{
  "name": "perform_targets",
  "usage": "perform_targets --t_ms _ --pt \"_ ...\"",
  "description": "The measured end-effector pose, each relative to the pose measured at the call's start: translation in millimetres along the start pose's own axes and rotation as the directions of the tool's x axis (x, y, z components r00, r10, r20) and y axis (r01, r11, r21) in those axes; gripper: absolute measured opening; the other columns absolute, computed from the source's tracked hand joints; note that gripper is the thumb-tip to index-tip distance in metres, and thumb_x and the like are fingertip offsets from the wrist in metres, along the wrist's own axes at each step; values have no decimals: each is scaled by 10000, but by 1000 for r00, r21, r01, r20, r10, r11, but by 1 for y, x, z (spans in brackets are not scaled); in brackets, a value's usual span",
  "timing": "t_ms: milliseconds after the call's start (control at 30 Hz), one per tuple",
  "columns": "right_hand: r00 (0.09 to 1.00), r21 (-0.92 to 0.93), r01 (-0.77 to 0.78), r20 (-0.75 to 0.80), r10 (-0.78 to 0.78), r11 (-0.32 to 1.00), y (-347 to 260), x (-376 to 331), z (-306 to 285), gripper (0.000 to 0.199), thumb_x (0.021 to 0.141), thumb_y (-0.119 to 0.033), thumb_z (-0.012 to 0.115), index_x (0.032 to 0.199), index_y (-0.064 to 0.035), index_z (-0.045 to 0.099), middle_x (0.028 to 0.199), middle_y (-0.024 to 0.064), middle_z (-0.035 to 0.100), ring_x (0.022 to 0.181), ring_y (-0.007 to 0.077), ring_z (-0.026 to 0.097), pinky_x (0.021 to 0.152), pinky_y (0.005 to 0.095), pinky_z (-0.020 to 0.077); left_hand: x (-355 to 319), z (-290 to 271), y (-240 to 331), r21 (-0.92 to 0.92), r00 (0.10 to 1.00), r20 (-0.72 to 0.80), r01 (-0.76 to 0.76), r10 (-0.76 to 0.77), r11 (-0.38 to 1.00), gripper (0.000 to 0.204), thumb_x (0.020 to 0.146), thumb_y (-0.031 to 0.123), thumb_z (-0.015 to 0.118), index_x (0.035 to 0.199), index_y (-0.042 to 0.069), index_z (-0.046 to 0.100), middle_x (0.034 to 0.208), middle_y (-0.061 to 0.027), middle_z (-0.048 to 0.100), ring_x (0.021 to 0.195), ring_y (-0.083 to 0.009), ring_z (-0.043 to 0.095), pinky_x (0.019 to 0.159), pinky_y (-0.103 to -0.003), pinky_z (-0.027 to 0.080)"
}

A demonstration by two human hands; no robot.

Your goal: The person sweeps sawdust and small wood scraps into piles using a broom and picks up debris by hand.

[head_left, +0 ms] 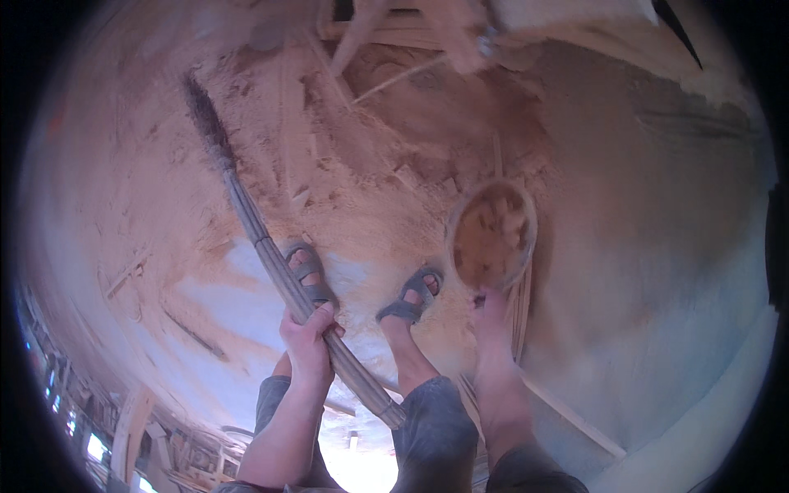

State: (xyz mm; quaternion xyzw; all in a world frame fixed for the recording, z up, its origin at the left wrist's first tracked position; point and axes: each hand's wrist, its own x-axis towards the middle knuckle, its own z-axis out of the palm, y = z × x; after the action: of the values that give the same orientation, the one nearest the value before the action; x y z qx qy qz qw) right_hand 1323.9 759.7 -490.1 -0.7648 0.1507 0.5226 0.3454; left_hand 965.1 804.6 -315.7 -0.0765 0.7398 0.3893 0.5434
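My left hand (308,341) grips the bundled stick handle of a long broom (263,242), whose dark bristle end lies on the sawdust at the upper left. My right hand (491,308) holds the near rim of a round shallow pan (491,234) filled with sawdust, held low over the floor. My two feet in grey sandals (308,275) stand between the broom and the pan.
A wide heap of sawdust (370,164) covers the floor ahead. Wooden slats and offcuts (386,41) lie at the top. A thin wooden strip (567,415) runs along the floor at the lower right. Stacked wood shows at the lower left edge.
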Motion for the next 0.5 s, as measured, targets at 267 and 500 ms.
perform_targets --t_ms 267,500 --pt "869 180 409 -376 -322 895 89 95 -212 201 864 -81 608 1061 -55 577 821 100 581 741 245 599 617 354 522 -10 31 -12 80 999 16 -46 45 996 161 845 125 634 859 -14 554 630 -92 573 483 -178 551 486 -274 434" --pt "982 240 43 -188 3 970 66 35 -152 123 881 -144 666 980 -83 704 848 97 661 863 282 673 833 388 543 -13 5 -59 134 999 39 32 -38 991 209 820 91 610 981 -29 551 686 -89 564 581 -190 580 538 -307 477"
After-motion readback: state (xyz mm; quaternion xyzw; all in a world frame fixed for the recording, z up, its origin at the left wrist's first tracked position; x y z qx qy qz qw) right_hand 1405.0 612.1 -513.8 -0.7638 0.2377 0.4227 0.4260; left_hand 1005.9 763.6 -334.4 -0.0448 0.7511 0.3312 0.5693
